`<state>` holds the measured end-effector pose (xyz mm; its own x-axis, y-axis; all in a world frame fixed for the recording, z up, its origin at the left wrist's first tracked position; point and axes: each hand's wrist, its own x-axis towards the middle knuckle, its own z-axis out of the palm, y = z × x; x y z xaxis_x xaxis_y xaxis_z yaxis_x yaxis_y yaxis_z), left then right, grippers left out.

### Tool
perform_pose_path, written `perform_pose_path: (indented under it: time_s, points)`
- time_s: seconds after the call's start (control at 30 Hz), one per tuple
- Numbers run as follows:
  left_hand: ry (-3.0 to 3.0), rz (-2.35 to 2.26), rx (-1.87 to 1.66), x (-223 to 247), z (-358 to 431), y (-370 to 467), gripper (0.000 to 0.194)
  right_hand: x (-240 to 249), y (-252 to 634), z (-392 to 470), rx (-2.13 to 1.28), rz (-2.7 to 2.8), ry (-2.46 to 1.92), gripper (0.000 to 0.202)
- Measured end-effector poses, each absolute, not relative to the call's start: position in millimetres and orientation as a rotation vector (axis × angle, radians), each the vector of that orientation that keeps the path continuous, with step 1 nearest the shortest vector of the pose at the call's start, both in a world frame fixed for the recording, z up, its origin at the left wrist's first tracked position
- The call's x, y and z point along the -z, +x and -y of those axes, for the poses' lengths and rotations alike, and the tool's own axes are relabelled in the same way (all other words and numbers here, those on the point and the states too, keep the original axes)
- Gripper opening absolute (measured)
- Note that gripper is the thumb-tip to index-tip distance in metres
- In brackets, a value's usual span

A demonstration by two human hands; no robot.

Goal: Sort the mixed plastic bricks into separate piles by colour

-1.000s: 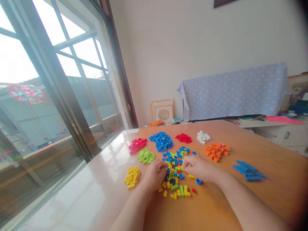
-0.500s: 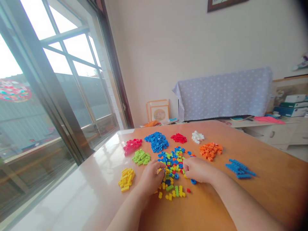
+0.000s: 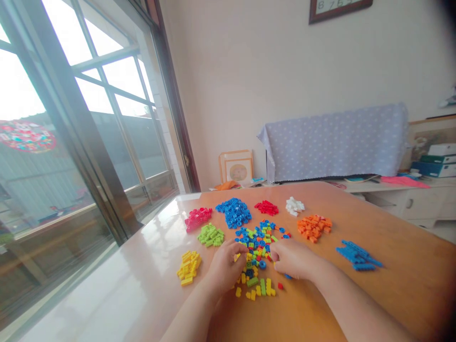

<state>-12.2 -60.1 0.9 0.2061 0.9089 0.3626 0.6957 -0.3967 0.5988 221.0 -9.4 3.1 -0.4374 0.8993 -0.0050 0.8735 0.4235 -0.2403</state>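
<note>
A mixed pile of small toy building bricks (image 3: 261,240) in blue, yellow, green, red and orange lies mid-table, between my two hands. At its left edge my left hand (image 3: 228,263) is curled, thumb and fingers close together; a bit of yellow shows between them, but I cannot tell whether it is held. My right hand (image 3: 290,259) rests at the pile's right side with its fingers folded in. Whatever is in them is hidden. Loose yellow and green bricks (image 3: 262,287) lie in front, beside a single red brick (image 3: 280,286).
Sorted heaps surround the pile: yellow (image 3: 189,267), light green (image 3: 211,234), pinkish red (image 3: 198,219), blue round pieces (image 3: 234,212), red (image 3: 266,207), white (image 3: 295,206), orange (image 3: 314,227) and long blue bricks (image 3: 358,255). A window (image 3: 107,104) stands left; a cloth-covered object (image 3: 335,142) is behind the table.
The view has shifted slightly, so everything sits a little lower and further right. My right hand has turned a little over the pile's edge. The left hand stays in nearly the same pose.
</note>
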Motion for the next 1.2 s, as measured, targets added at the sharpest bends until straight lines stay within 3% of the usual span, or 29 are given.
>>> perform_pose_path:
  time_s: [0.33,0.5,0.97,1.2]
  points:
    - [2.115,-1.478,-1.015,-10,65,-5,0.017,-13,208,15,-0.492,2.312,-1.412,0.006]
    - [1.965,-1.395,-0.991,-15,70,1,0.025,-21,195,28,-0.606,2.267,-1.265,0.010]
    - [1.863,-1.328,-1.073,-3,67,-6,0.021,-12,184,33,-0.556,2.297,-1.110,0.003]
    - [1.853,-1.656,-1.470,-3,61,-30,0.024,-14,190,32,-0.438,2.324,-1.228,0.008]
